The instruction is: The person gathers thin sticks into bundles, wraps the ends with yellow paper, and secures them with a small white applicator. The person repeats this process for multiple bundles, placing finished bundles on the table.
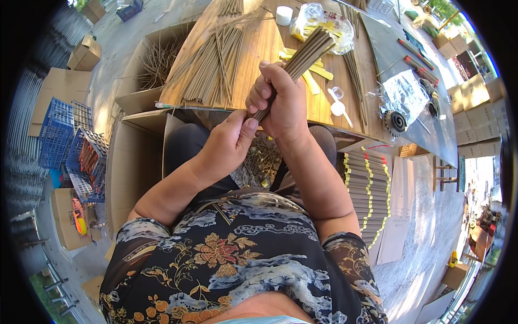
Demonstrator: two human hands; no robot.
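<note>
Right hand [281, 101] curled tight, just beyond left hand [225, 141], forearms [312, 173] converging

the fisheye view looks steeply down from the person's head, left camera of a side-by-side pair, upright. the black flower-patterned cloth shirt [232, 254] fills the near, lower part; the bare left hand [229, 139] and bare right hand [279, 100] sit close, mid-frame; the brown wooden tabletop [260, 48] lies beyond, its edges bowed.

A wooden worktable [258, 47], brown sticks [308, 53], blue crates [55, 129] and stacked cartons [476, 114] show a workshop.
</note>
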